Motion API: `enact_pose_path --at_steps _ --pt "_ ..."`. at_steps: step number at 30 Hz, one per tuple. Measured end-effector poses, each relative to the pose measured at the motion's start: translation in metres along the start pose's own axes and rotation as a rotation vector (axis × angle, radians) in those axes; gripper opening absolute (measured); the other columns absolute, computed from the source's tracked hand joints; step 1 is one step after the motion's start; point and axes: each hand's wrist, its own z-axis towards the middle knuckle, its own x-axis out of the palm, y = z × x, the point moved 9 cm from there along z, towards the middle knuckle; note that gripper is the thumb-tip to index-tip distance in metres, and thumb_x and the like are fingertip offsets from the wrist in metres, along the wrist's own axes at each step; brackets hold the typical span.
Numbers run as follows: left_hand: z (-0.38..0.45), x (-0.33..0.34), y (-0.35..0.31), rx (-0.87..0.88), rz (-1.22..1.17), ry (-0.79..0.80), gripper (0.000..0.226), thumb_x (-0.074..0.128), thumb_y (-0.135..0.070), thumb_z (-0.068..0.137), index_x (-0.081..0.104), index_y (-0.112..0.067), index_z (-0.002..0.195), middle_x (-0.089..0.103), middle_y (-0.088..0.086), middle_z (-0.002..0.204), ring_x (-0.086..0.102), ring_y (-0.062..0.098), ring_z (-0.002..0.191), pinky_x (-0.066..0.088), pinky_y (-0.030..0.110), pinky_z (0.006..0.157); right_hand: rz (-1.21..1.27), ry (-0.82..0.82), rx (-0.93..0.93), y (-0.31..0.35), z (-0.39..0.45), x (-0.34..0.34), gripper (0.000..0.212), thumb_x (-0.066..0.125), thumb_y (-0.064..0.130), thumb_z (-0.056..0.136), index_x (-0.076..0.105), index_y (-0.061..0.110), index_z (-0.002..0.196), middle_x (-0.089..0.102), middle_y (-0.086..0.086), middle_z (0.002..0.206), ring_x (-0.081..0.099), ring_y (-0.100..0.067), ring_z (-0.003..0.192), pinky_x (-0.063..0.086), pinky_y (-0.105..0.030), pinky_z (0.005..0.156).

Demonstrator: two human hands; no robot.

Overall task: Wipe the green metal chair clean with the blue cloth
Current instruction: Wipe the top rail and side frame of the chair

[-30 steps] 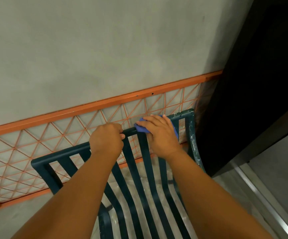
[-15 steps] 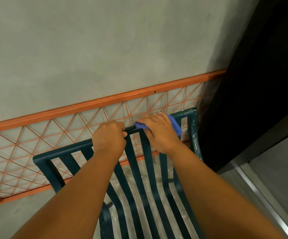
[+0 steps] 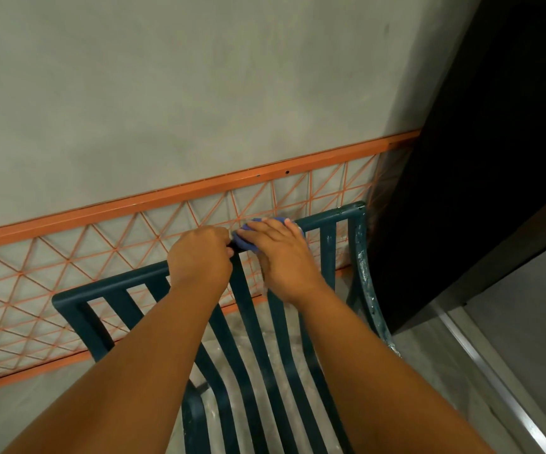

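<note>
On the chair (image 3: 248, 303) rail, left hand (image 3: 199, 253) grips; right hand (image 3: 281, 253) presses, seemingly flat, the cloth (image 3: 245, 240) (blue).

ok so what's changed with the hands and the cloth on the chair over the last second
The right hand has slid the blue cloth leftward along the chair's top rail, so it now sits right beside the left hand, nearly touching it. Nothing was picked up or let go. The left hand keeps its grip on the rail at the same spot, and the green chair has not shifted.
</note>
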Motion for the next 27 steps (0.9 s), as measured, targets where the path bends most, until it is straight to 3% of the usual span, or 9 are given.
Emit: enact_pose_path --at_steps 3,6,12,16,19,24,27 --pt "0.0 0.0 -0.002 -0.002 0.006 0.009 0.013 0.056 -0.024 0.095 0.066 -0.02 0.101 0.062 0.002 0.089 0.053 0.018 0.075 0.043 0.03 0.06 -0.089 -0.027 0.161 -0.038 0.004 -0.019 0.052 0.057 0.003 0.083 0.055 0.025 0.13 0.053 0.007 0.134 0.035 -0.015 0.133 0.004 -0.037 0.118" --pt "-0.001 -0.001 -0.006 0.016 0.044 0.002 0.014 0.056 -0.019 0.094 0.065 -0.018 0.104 0.062 0.002 0.09 0.057 0.019 0.08 0.046 0.03 0.061 -0.126 -0.027 0.311 -0.037 0.012 -0.021 0.052 0.056 0.0 0.076 0.058 0.022 0.123 0.057 0.004 0.127 0.036 -0.019 0.129 0.005 -0.042 0.117" --pt "-0.001 0.0 -0.007 0.016 0.065 0.041 0.015 0.057 -0.019 0.093 0.065 -0.019 0.106 0.063 0.005 0.097 0.06 0.025 0.091 0.049 0.034 0.068 0.023 -0.037 0.023 -0.01 -0.004 -0.008 0.048 0.055 -0.001 0.081 0.06 0.017 0.126 0.057 -0.002 0.134 0.041 -0.022 0.132 0.008 -0.037 0.115" --pt "-0.001 0.0 -0.008 0.021 0.065 0.025 0.014 0.056 -0.018 0.094 0.064 -0.019 0.106 0.061 0.003 0.093 0.059 0.021 0.085 0.048 0.031 0.065 -0.097 -0.059 0.218 -0.049 0.008 -0.027 0.041 0.056 0.008 0.087 0.06 0.025 0.124 0.058 0.005 0.129 0.04 -0.016 0.128 0.009 -0.035 0.117" --pt "-0.001 0.001 -0.007 0.022 0.057 0.008 0.013 0.056 -0.019 0.094 0.065 -0.018 0.104 0.061 0.002 0.091 0.059 0.021 0.084 0.048 0.031 0.063 -0.141 -0.013 0.328 -0.04 0.015 -0.018 0.046 0.054 0.005 0.078 0.061 0.026 0.119 0.057 0.005 0.125 0.037 -0.02 0.126 0.007 -0.041 0.117" --pt "-0.001 0.001 -0.007 0.036 0.069 0.008 0.014 0.056 -0.023 0.094 0.065 -0.019 0.104 0.061 0.003 0.091 0.059 0.02 0.082 0.046 0.03 0.062 -0.151 -0.078 0.005 -0.025 0.0 -0.021 0.057 0.066 -0.005 0.07 0.063 0.022 0.12 0.061 -0.002 0.123 0.049 -0.026 0.119 0.024 -0.046 0.109" --pt "-0.001 0.001 -0.009 0.03 0.09 0.028 0.014 0.056 -0.02 0.094 0.064 -0.019 0.105 0.06 0.002 0.09 0.058 0.019 0.081 0.048 0.03 0.063 -0.185 -0.072 -0.027 -0.044 0.004 -0.034 0.063 0.076 -0.009 0.058 0.067 0.015 0.115 0.067 -0.007 0.116 0.058 -0.031 0.108 0.04 -0.044 0.098"
